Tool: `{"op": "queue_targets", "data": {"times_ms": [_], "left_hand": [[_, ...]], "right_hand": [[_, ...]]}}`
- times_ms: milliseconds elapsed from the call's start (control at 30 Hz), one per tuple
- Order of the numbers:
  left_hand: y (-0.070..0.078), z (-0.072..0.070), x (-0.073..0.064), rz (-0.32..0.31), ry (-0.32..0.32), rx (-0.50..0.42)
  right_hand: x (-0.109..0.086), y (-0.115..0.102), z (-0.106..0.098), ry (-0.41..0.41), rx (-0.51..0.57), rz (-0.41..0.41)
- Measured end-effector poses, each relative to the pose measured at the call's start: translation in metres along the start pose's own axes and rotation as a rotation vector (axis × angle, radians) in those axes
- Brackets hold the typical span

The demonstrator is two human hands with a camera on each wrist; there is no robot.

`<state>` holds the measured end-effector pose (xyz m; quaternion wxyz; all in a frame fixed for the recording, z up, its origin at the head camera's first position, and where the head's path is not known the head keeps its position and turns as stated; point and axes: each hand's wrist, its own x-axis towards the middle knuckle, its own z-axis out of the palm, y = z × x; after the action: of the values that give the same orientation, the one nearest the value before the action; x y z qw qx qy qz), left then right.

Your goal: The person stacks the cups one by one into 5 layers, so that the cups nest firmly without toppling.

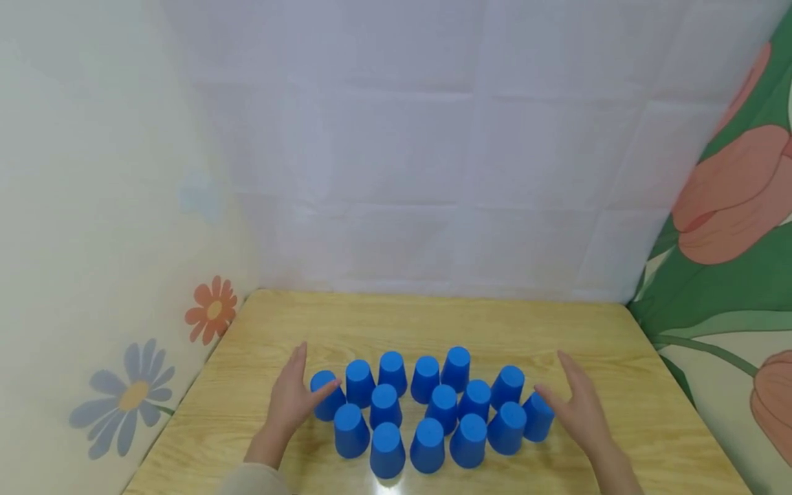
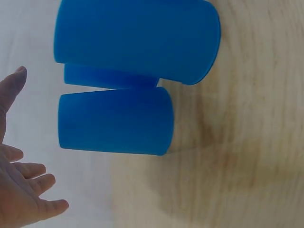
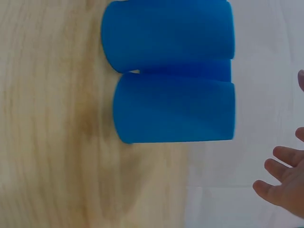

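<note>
Several plain blue cups stand upside down in loose rows on the table in the head view, among them a front cup (image 1: 388, 454) and a back cup (image 1: 456, 371). My left hand (image 1: 289, 399) is at the left end of the group, its fingers extended and its thumb reaching across the leftmost cup (image 1: 332, 410); contact cannot be made out. On the other side, my right hand (image 1: 580, 412) has its fingers spread beside the rightmost cup (image 1: 538, 423). Neither hand grips anything. Each wrist view shows blue cups, such as one cup (image 2: 114, 121) and another cup (image 3: 175, 109), apart from the fingers.
The wood-patterned table (image 1: 526, 326) reaches back to a creased white cloth (image 1: 421, 151). At the left is a pale wall with printed flowers (image 1: 133, 395); at the right hangs a cloth with large tulips (image 1: 733, 196).
</note>
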<state>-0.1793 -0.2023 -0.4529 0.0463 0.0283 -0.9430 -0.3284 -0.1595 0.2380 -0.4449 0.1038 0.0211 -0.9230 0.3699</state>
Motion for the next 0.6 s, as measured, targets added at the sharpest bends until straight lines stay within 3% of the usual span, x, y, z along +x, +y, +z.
{"op": "queue_targets", "data": {"times_ms": [100,200,333,400,600], "left_hand": [[-0.003,0.005,-0.001,-0.043,-0.015,-0.082],[-0.005,0.01,-0.001,-0.099,-0.042,-0.145],[-0.011,0.017,-0.002,-0.154,-0.063,-0.201],[-0.014,0.022,-0.004,-0.163,-0.061,-0.225],[-0.022,0.033,-0.008,-0.125,0.009,-0.337]], "right_hand": [[-0.002,0.008,0.01,-0.024,0.044,0.086],[-0.001,0.031,0.03,-0.003,0.095,0.169],[-0.004,0.036,0.039,-0.042,0.155,0.294],[-0.007,0.022,0.033,-0.105,0.177,0.352],[-0.011,0.021,0.038,-0.087,0.253,0.361]]}}
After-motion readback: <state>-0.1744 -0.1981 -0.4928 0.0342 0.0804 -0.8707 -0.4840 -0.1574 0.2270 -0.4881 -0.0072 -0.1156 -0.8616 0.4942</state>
